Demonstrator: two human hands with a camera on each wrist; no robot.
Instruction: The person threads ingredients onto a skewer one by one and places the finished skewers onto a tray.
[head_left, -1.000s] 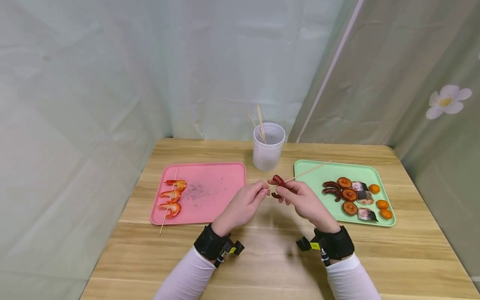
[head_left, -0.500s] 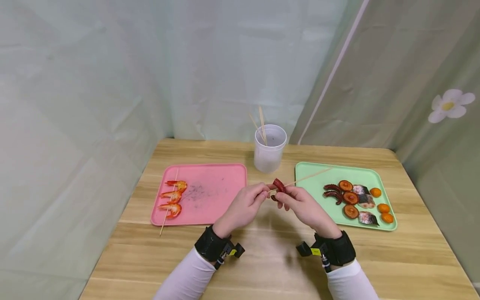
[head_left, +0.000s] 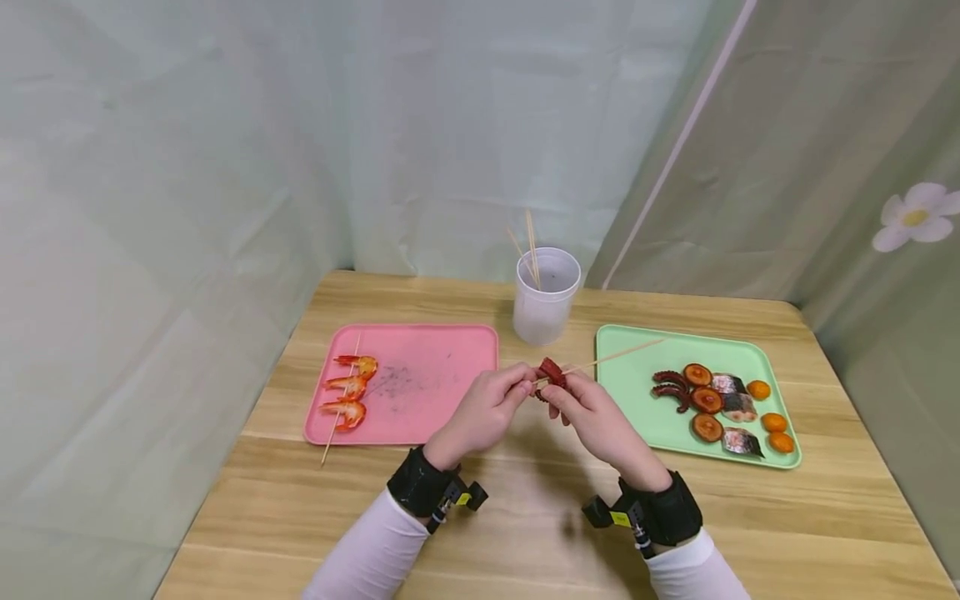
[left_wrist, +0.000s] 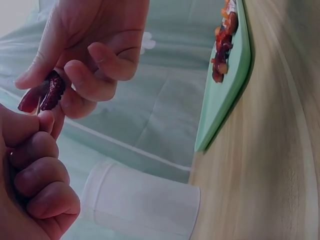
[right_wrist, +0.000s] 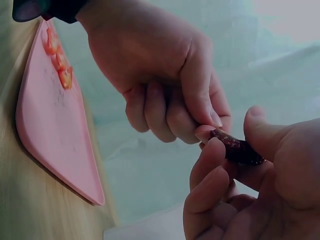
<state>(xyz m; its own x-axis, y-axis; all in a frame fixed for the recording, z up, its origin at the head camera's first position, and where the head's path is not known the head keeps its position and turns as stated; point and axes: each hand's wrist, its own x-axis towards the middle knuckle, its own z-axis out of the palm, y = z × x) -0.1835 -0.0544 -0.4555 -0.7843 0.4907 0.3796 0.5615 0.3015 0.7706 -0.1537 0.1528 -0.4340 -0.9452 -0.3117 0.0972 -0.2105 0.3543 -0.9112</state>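
Note:
Over the middle of the table, my left hand point(head_left: 480, 412) pinches one end of a bamboo skewer point(head_left: 630, 351) between thumb and forefinger, its other fingers curled in. The skewer slants up to the right, its far end over the green tray. A dark red octopus tentacle point(head_left: 552, 371), curved, is on the skewer close to the left fingertips. My right hand point(head_left: 600, 421) holds this tentacle between thumb and fingers. In the right wrist view the tentacle point(right_wrist: 239, 150) lies between the right thumb and fingers; the left wrist view shows its suckered edge.
A pink tray point(head_left: 427, 417) at left bears a skewer of shrimp point(head_left: 351, 387). On the green tray point(head_left: 637, 417) at right lie octopus tentacles point(head_left: 670, 385), mushroom caps point(head_left: 707, 400), fish pieces point(head_left: 741, 442) and small orange fruits point(head_left: 781, 442). Behind stands a white tub point(head_left: 542, 315) with several skewers.
The right hand has slid the tentacle left along the skewer, closer to the left fingertips. The left hand keeps its pinch. The head view has shifted slightly.

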